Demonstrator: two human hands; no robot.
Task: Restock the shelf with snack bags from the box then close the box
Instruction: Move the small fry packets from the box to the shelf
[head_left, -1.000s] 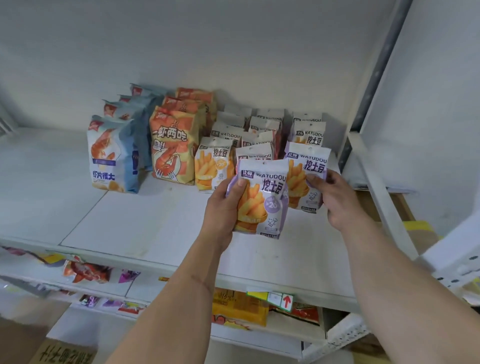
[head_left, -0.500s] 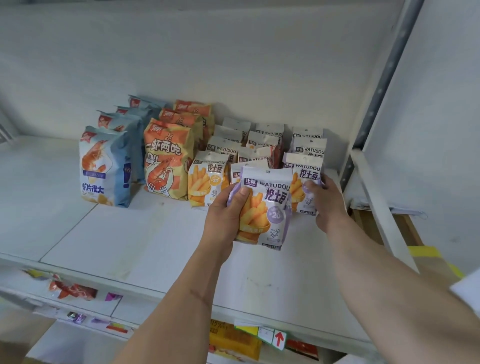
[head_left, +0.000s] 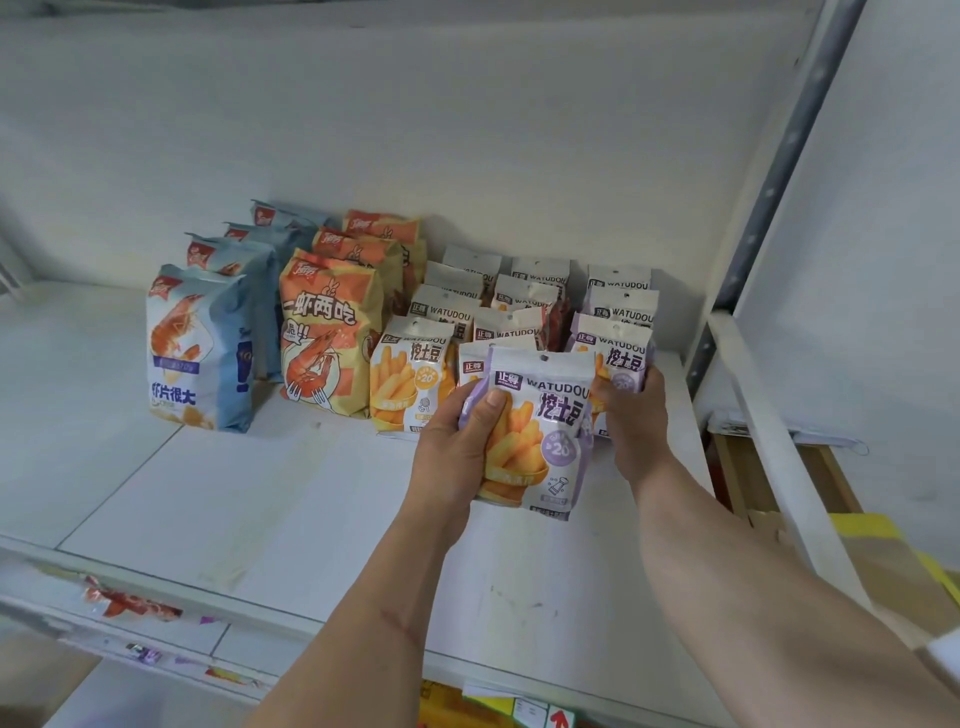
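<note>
While the purple bag (head_left: 540, 431) stands upright in my left hand (head_left: 457, 441), its long axis runs top to bottom and its printed face looks back at me. The thumb lies across the front at the left edge, with the other fingers curled out of sight behind, so the grip is a clamp on that side. Its lower edge seems to hang just above the shelf (head_left: 291, 499), though I cannot tell whether it touches.

The slot it wants lies just beyond and slightly right of the fingers, in front of the purple column. My right hand (head_left: 631, 415) is nearer that column: it grips the front purple bag (head_left: 613, 358) there, fingers wrapped round the lower part. I judge that the left hand must carry its bag a little right and back, keeping it vertical.

By my count, the right column shows three purple bags, plus the held one, making four. The middle column shows about four white-topped bags, partly hidden. The orange-fries column (head_left: 410, 379) shows four. Three orange shrimp bags (head_left: 324, 343) stand left of these, then four blue bags (head_left: 195, 353). No box is in view.
</note>
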